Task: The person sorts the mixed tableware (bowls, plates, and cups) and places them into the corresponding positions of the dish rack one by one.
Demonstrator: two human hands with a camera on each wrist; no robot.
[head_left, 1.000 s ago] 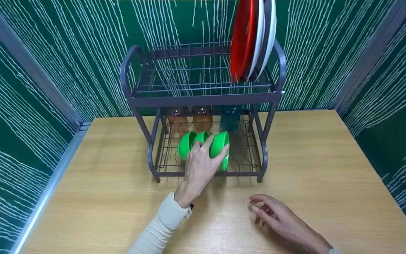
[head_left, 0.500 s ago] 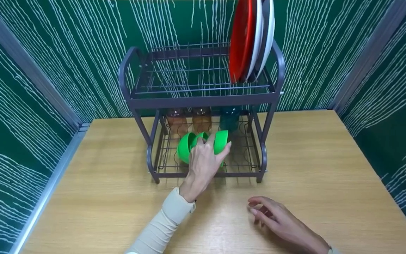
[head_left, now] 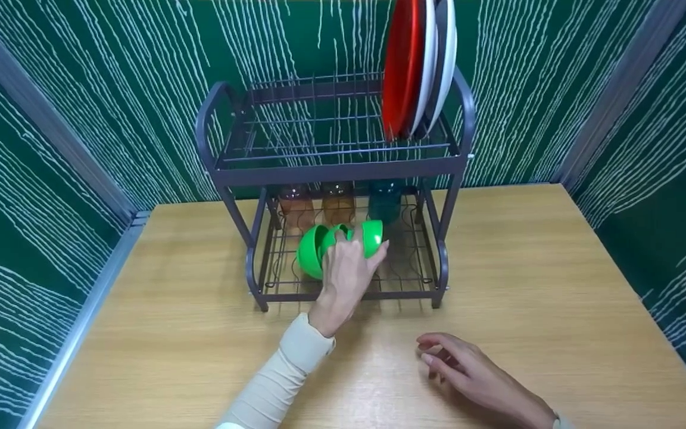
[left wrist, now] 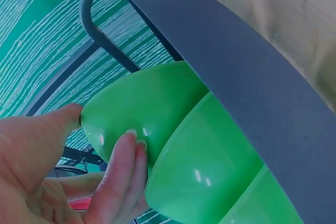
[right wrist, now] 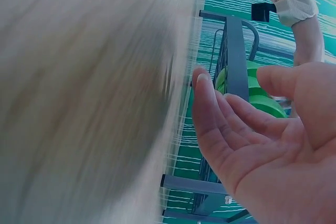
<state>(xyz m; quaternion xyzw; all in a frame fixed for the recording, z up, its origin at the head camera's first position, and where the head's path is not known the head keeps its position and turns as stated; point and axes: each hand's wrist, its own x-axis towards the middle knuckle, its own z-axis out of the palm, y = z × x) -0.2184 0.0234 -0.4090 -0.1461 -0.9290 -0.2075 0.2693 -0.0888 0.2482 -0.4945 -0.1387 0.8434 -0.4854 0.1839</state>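
Note:
My left hand (head_left: 346, 271) grips the rightmost green bowl (head_left: 373, 237) on the rack's lower shelf. The left wrist view shows the thumb at this bowl's rim and the fingertips against its curved side (left wrist: 147, 98). To its left, another green bowl (left wrist: 205, 161) overlaps it closely, partly hidden by the hand in the head view. Leftmost in the row, a third green bowl (head_left: 308, 253) stands on its side. My right hand (head_left: 474, 369) hangs low over the table in front of the rack, fingers loosely bent and holding nothing.
The dark two-tier dish rack (head_left: 337, 174) stands on a wooden table (head_left: 527, 268). Upright on its top shelf are a red plate (head_left: 402, 71) and white-rimmed plates (head_left: 449, 65). Behind the bowls stand pink (head_left: 297, 208), amber (head_left: 338, 208) and teal (head_left: 384, 202) glasses. Green walls enclose the table.
The held bowl has shifted back a little and its rim has turned, so less of its lower part shows. My left hand has moved slightly with it. My right hand has stayed put.

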